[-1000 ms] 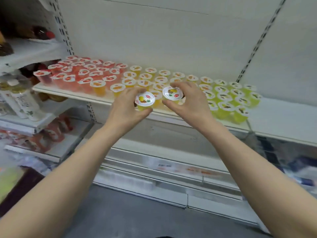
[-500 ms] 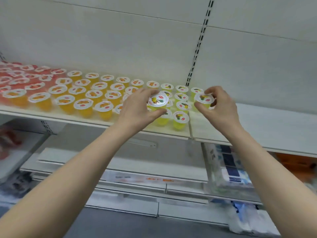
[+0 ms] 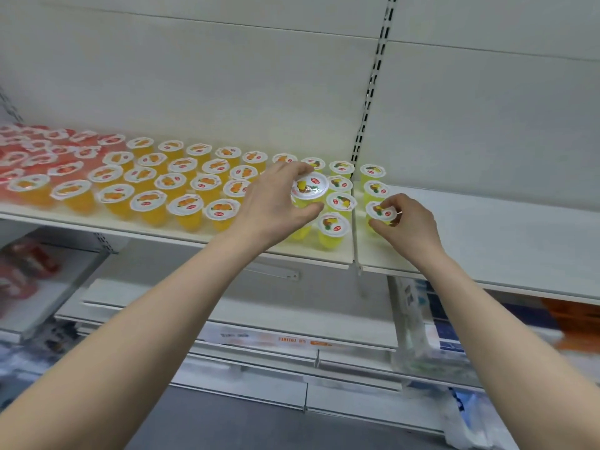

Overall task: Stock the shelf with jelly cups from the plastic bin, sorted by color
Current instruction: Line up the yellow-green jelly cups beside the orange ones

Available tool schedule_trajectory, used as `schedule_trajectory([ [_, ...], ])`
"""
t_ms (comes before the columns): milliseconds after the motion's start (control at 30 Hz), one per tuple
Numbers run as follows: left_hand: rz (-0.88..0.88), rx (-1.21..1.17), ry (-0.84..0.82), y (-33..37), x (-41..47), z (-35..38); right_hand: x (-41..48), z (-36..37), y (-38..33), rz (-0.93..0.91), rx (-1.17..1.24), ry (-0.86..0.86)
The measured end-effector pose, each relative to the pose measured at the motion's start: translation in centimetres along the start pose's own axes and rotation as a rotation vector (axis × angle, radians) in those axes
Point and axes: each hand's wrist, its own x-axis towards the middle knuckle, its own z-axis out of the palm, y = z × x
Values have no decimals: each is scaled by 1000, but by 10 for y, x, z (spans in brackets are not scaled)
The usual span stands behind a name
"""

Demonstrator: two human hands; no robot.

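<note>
While the left hand (image 3: 276,206) keeps its fingers and thumb curled round the raised yellow cup (image 3: 310,188), held lid-up above the yellow block (image 3: 337,203), the right hand (image 3: 410,222) has done the moving. Half a second ago it pinched its cup in the air near the seam between the two shelf boards. Now the lowered yellow cup (image 3: 380,212) sits low at the front of a short column of two yellow cups just right of that seam. The fingertips are still pinched on its rim, and whether its base already touches the board I cannot tell.

Outward from the hands, the shelf (image 3: 487,241) reads in bands. The yellow block lies under the left hand, the orange block (image 3: 181,183) to its left, and the red block (image 3: 48,151) at the far left edge. The slotted upright (image 3: 370,102) rises behind the seam, and bare board stretches away to the right. The plastic bin is out of view.

This change suggests the yellow group is spilling onto the next board, so the colour order holds. My judgement is that the right cup is all but placed and needs only a release. The left cup has no slot yet, and the open spot in front of or beside the new column looks the likely place for it.
</note>
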Motion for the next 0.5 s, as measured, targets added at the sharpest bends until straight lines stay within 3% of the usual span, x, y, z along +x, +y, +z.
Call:
schedule_trajectory([
  [300,57,6,-11,22,0,9,6,2,2,-60,-67,-12],
  [500,236,194,-100,47,5,40,10,-23,14,-192,-159,-146],
])
